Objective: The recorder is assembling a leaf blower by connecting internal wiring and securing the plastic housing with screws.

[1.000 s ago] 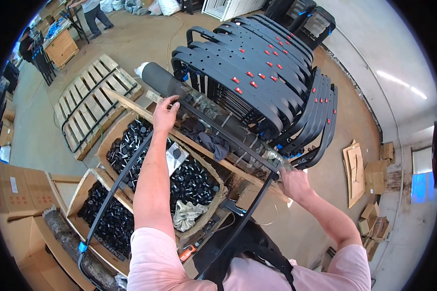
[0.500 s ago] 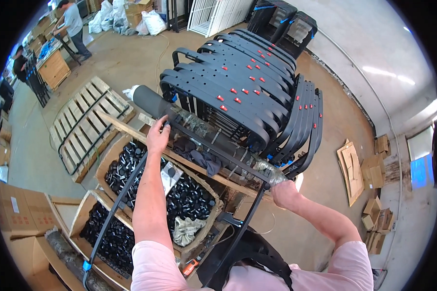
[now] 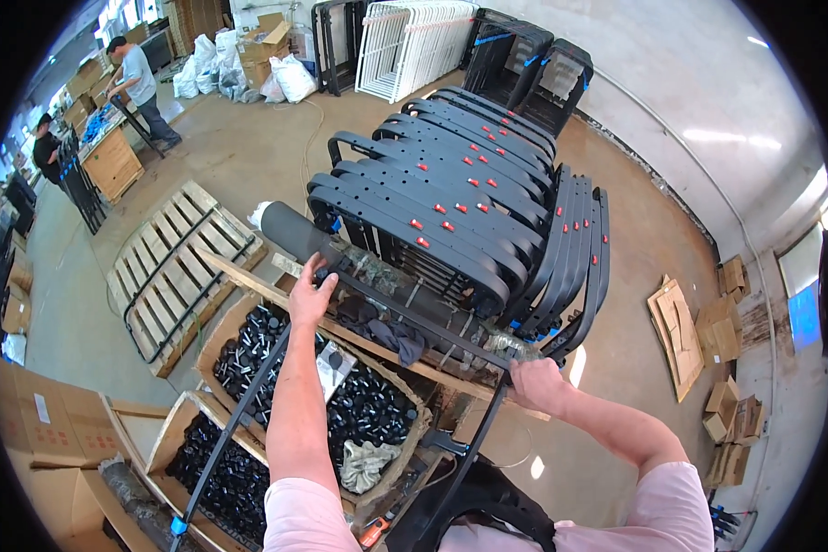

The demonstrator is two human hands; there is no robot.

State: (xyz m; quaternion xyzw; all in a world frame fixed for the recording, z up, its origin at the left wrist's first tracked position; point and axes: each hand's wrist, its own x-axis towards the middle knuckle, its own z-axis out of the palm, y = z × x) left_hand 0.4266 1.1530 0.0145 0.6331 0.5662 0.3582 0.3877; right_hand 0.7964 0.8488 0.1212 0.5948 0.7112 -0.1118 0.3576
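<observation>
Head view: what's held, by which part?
A black frame, by its far bar: left hand near the left end, right hand at the right end.

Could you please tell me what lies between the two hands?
The head view shows a long black bar running from the left hand to the right hand.

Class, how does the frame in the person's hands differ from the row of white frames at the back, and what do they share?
The held frame is black, unlike the white frames. The held frame is a single one, while the white frames are several, packed in a row. The left hand and right hand hold the held frame; the white frames stand on the floor, untouched. Both have slim bars.
</observation>
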